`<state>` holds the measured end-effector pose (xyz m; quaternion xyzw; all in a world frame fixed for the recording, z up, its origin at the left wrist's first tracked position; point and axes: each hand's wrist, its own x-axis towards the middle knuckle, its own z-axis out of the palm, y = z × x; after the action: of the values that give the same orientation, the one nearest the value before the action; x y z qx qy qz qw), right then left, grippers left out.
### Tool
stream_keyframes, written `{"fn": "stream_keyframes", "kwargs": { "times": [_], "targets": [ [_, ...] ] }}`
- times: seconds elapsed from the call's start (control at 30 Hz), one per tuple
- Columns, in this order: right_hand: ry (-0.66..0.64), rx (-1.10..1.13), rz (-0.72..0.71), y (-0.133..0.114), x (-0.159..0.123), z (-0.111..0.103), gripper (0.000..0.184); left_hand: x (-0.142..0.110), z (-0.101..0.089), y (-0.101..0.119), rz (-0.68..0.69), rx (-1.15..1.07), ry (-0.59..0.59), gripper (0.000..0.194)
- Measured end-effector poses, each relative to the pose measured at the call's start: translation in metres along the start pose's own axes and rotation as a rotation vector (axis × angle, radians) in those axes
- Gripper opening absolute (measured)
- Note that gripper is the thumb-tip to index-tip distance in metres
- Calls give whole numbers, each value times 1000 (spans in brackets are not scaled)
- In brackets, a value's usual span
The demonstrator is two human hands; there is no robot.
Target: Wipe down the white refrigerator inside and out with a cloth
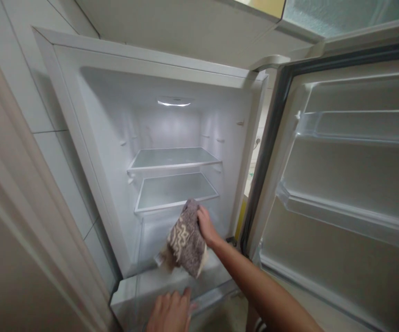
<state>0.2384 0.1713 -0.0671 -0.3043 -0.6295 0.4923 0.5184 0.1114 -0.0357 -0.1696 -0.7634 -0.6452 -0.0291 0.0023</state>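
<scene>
An open fridge stands before me, its white inside lit and bare. My right hand is closed on a grey patterned cloth, which hangs just below the front edge of the lower glass shelf. My left hand rests at the bottom, fingers curled over the front edge of a clear pulled-out drawer.
An upper glass shelf sits above the lower one. The fridge door swings open on the right, with clear door racks. A tiled wall and a door frame close in on the left.
</scene>
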Motion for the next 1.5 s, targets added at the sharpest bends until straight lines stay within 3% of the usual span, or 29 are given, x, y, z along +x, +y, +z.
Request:
{"fn": "stream_keyframes", "kwargs": {
  "times": [0.07, 0.1, 0.13, 0.2, 0.27, 0.3, 0.4, 0.5, 0.6, 0.67, 0.73, 0.8, 0.9, 0.97, 1.03, 1.17, 1.23, 1.37, 1.43, 1.5],
  "targets": [
    [165, -214, -32, -2, -2, -26, 45, 0, 2, 0, 4, 2, 11, 39],
    [160, -380, -33, 1, -7, -35, 49, 0, 3, 1, 3, 2, 14, 39],
    [70, -568, -19, 7, -15, -41, 54, 0, 3, 1, -1, 0, 14, 39],
    [-308, -908, 38, 26, -34, -45, 71, 1, 5, 2, -12, -10, 11, 38],
    [-676, -1059, 76, 46, -51, -46, 96, 3, 9, 1, -25, -23, 3, 37],
    [-773, -1089, 68, 55, -56, -46, 105, 3, 11, 0, -27, -32, 0, 38],
    [-834, -1122, -6, 66, -50, -48, 100, 3, 16, -4, -3, -69, -55, 40],
    [-687, -1227, 33, 62, -20, -44, 81, 2, 9, -3, 23, -84, -102, 41],
    [-430, -1337, 116, 59, 8, -17, 65, 5, -15, 1, 38, -95, -192, 42],
    [-361, -1361, 111, 61, 19, 16, 60, 10, -34, 5, 44, -112, -300, 42],
    [-403, -1350, 62, 64, 21, 55, 57, 14, -49, 7, 41, -125, -374, 41],
    [-525, -1311, -8, 66, 17, 89, 57, 15, -57, 7, 43, -130, -403, 40],
    [-739, -1242, -74, 64, 5, 112, 63, 13, -55, 3, 36, -109, -365, 40],
    [-871, -1213, -92, 61, -5, 105, 71, 10, -48, -1, 35, -80, -276, 40],
    [-1045, -1180, -131, 58, -15, 85, 72, 6, -36, -6, 39, -41, -162, 36],
    [-1347, -1047, -157, 47, -23, 27, 51, 0, -5, -16, 34, 11, 15, 32],
    [-1253, -1117, -55, 40, -16, -2, 53, -1, 10, -20, 48, 9, 37, 32],
    [-752, -1392, 159, 30, 10, -36, 69, -1, 22, -21, 110, -17, -52, 33],
    [-584, -1440, 201, 31, 22, -29, 67, -2, 17, -18, 148, -42, -116, 35],
    [-470, -1455, 212, 36, 31, -4, 60, -1, 6, -14, 169, -63, -167, 37]
  ]
}}
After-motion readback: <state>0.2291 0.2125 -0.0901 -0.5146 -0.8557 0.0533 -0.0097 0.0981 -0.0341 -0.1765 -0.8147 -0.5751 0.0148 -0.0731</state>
